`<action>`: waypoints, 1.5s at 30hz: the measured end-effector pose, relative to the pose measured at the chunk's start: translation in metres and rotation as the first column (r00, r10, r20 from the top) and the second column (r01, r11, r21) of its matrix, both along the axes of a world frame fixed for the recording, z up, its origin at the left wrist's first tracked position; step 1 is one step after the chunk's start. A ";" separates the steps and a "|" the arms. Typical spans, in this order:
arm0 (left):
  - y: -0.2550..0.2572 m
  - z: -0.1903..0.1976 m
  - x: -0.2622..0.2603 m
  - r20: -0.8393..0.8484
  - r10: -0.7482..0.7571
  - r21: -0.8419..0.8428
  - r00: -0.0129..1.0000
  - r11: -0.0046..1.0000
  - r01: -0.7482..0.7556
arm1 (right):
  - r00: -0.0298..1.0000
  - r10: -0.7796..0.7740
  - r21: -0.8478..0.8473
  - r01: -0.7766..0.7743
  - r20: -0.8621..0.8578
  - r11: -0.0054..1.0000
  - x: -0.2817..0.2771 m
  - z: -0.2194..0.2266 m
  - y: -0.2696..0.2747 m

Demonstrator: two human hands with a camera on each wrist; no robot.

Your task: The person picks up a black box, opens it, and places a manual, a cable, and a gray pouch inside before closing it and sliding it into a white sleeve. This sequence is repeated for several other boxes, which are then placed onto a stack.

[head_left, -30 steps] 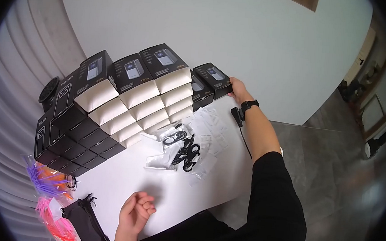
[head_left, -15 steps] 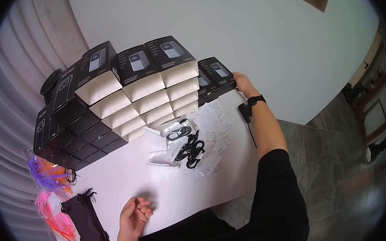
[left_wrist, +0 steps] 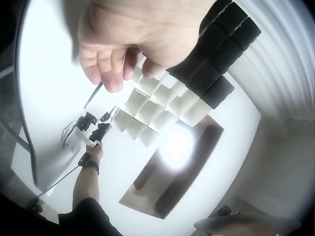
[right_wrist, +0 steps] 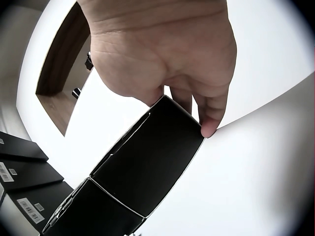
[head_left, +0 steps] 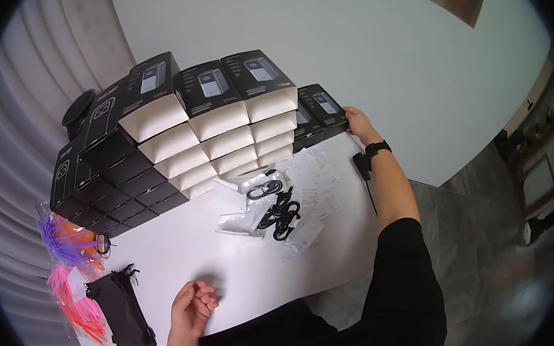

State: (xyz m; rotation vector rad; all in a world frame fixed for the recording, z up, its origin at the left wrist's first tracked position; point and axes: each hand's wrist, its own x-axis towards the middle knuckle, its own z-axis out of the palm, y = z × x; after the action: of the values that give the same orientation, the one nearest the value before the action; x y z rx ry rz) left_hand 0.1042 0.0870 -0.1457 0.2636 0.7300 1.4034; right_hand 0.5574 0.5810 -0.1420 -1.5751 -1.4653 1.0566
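Note:
My right hand [head_left: 360, 125] reaches to the far side of the table and grips the end of a black printed box [head_left: 325, 106]. In the right wrist view, the thumb and fingers pinch the near end of this box [right_wrist: 150, 155], whose side lies against a second black box [right_wrist: 96, 211]. That second box [head_left: 305, 124] stands between it and the tall stack of black boxes [head_left: 259, 74], whose white open-looking ends face me. Over the near table edge, my left hand [head_left: 193, 309] hangs palm up with loosely curled fingers, holding nothing.
Black cables [head_left: 280, 215] and clear and white packets [head_left: 312, 182] lie in front of the stack. At the left are bags of purple [head_left: 60, 237] and pink strips [head_left: 81, 304] and a black drawstring pouch [head_left: 122, 310]. A dark device with a cord [head_left: 361, 165] hangs by my right wrist.
The box in my right hand has come down level beside the neighbouring black box. The head view has shifted, moving the stack right in the picture. My left hand stays put.

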 end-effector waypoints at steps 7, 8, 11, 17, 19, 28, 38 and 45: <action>0.002 0.004 0.000 -0.036 -0.028 -0.017 0.999 0.999 0.028 | 0.959 -0.064 0.252 -0.008 0.276 0.968 0.012 -0.016 0.009; 0.003 0.009 -0.001 -0.052 -0.029 -0.008 0.998 1.000 0.029 | 0.873 -0.242 0.465 0.020 0.424 0.885 0.018 -0.026 0.019; 0.006 0.026 -0.011 -0.042 0.014 0.072 0.999 0.997 -0.011 | 0.878 -0.452 0.641 0.257 0.158 0.723 -0.010 0.046 -0.016; 0.006 0.058 -0.040 -0.018 0.204 0.344 0.979 0.921 -0.185 | 0.936 0.029 0.664 0.227 -0.351 0.712 -0.112 0.171 -0.156; 0.000 0.063 -0.042 -0.061 0.286 0.349 0.956 0.904 -0.248 | 0.915 0.185 0.644 0.100 -0.359 0.759 -0.142 0.172 -0.206; -0.039 0.029 -0.053 -0.104 0.306 0.241 0.946 0.931 -0.275 | 0.721 0.624 0.159 -0.607 -0.301 0.778 -0.262 0.068 -0.360; 0.043 0.165 -0.097 -0.561 0.597 0.651 0.574 0.746 -0.140 | 0.749 0.563 0.576 -0.303 -0.349 0.760 -0.365 0.183 -0.312; 0.163 0.198 -0.121 -0.790 0.612 0.601 0.041 0.785 -0.155 | 0.954 0.294 0.601 -0.199 -0.064 0.774 -0.426 0.195 -0.259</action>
State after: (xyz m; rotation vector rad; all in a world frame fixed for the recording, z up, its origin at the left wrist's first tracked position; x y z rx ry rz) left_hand -0.0165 0.2499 0.0522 1.5451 1.7605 1.8321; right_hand 0.1317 0.3217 0.0525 -0.8523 -1.7107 0.7291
